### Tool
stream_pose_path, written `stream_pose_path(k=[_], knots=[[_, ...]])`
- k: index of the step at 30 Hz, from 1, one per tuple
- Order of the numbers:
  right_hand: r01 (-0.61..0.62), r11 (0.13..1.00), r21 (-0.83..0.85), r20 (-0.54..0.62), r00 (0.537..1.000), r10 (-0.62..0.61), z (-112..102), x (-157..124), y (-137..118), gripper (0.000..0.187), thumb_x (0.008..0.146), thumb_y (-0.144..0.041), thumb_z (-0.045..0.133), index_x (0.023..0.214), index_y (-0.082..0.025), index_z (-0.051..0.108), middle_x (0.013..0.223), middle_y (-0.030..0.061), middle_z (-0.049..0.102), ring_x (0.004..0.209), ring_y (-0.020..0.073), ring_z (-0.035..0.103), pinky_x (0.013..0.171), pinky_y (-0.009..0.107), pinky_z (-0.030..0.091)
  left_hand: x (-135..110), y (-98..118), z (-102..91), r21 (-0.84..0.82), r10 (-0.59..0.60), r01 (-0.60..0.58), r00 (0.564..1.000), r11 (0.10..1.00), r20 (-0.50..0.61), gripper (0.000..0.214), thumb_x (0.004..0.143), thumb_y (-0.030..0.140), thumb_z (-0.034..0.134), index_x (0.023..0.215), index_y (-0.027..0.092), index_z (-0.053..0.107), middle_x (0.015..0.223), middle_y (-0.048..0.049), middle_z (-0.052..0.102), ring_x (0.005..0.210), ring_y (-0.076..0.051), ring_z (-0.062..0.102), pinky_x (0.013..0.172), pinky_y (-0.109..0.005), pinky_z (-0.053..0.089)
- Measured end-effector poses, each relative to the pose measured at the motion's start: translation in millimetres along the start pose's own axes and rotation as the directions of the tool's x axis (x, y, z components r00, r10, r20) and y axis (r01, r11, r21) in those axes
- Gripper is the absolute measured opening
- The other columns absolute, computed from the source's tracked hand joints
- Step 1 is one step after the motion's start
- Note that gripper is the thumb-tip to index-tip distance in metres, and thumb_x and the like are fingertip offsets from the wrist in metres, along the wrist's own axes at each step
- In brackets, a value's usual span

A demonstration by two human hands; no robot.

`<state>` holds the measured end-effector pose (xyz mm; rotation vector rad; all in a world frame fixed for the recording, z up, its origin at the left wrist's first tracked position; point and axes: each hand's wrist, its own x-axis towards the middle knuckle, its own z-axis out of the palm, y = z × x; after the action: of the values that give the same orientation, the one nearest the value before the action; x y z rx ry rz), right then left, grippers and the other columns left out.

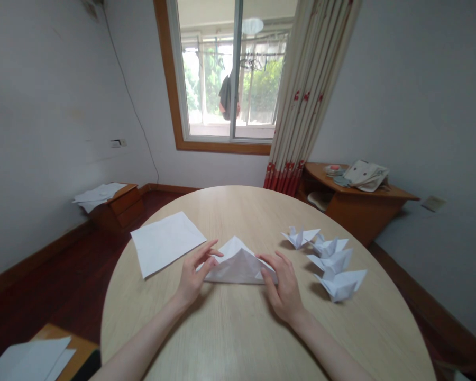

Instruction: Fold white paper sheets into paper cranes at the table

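Note:
A sheet of white paper (pixel 238 267), folded into a triangle with a raised peak, stands on the round table in front of me. At its left corner, my left hand (pixel 196 270) has the thumb on the near face and the fingers behind. My right hand (pixel 281 286) grips the right corner, thumb in front and fingers along the sloping edge. The fingertips behind the paper are partly hidden. To the right of that hand sit several folded paper cranes (pixel 343 284) in a loose row.
A flat stack of white paper (pixel 166 243) lies on the left of the wooden table (pixel 230 328). More sheets rest on a low cabinet (pixel 125 201) and at the lower left (pixel 31 360). A corner shelf (pixel 376 198) holding a cloth bag (pixel 365 174) stands beyond the table's right.

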<state>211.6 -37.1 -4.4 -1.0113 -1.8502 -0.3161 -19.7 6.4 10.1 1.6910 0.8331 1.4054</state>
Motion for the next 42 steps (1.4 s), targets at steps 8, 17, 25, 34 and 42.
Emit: stream_pose_path(k=[8,17,25,34,42], knots=[[0.033,0.988,0.151,0.042,0.998,-0.04,-10.0,0.0,-5.6,0.031,0.094,-0.013,0.038,0.121,-0.02,0.051,0.103,0.0094,0.069,0.094,0.0206,0.064,0.079,0.035,0.051,3.4,0.9,-0.1,-0.009,-0.205,0.209,0.965,0.978,0.161,0.045,0.086,0.044,0.055,0.115,0.011,0.065,0.072,-0.0044,0.069,0.049,-0.013,0.059,0.052,-0.023,0.045],[-0.1,0.943,0.316,0.321,0.947,-0.007,-9.1,2.5,-10.4,0.021,0.094,-0.025,0.046,0.093,-0.02,0.066,0.103,0.0083,0.073,0.094,0.0187,0.068,0.081,0.031,0.053,3.3,-7.4,2.5,0.398,-0.101,-0.065,0.919,0.915,0.381,0.034,0.08,0.019,0.059,0.112,0.02,0.068,0.109,-0.0068,0.07,0.103,-0.022,0.062,0.094,-0.034,0.046],[-0.138,0.98,0.146,0.561,0.827,0.032,-0.4,-2.9,-12.4,0.024,0.092,-0.028,0.049,0.095,-0.022,0.072,0.11,0.0059,0.072,0.097,0.0214,0.067,0.085,0.038,0.053,-3.9,-27.5,3.4,0.585,-0.099,-0.29,0.834,0.757,0.542,0.042,0.086,0.017,0.053,0.128,0.02,0.057,0.142,-0.0096,0.048,0.133,-0.024,0.042,0.11,-0.045,0.034],[-0.001,0.993,0.115,0.58,0.812,-0.067,0.9,-1.2,-13.5,0.024,0.091,-0.022,0.051,0.102,-0.025,0.072,0.11,0.0042,0.071,0.098,0.0214,0.063,0.084,0.037,0.053,-5.4,-34.5,1.8,0.653,-0.163,-0.344,0.794,0.675,0.586,0.044,0.096,0.02,0.041,0.14,0.024,0.043,0.146,-0.0056,0.043,0.137,-0.022,0.036,0.112,-0.046,0.03],[-0.011,0.998,0.059,0.656,0.754,-0.031,-4.2,1.9,-14.9,0.022,0.092,-0.025,0.054,0.102,-0.028,0.073,0.116,0.0021,0.069,0.104,0.0231,0.062,0.084,0.039,0.053,-5.1,-32.8,2.5,0.665,-0.147,-0.367,0.798,0.65,0.584,0.04,0.097,0.024,0.041,0.136,0.022,0.048,0.144,-0.0072,0.045,0.134,-0.024,0.04,0.11,-0.045,0.033]])
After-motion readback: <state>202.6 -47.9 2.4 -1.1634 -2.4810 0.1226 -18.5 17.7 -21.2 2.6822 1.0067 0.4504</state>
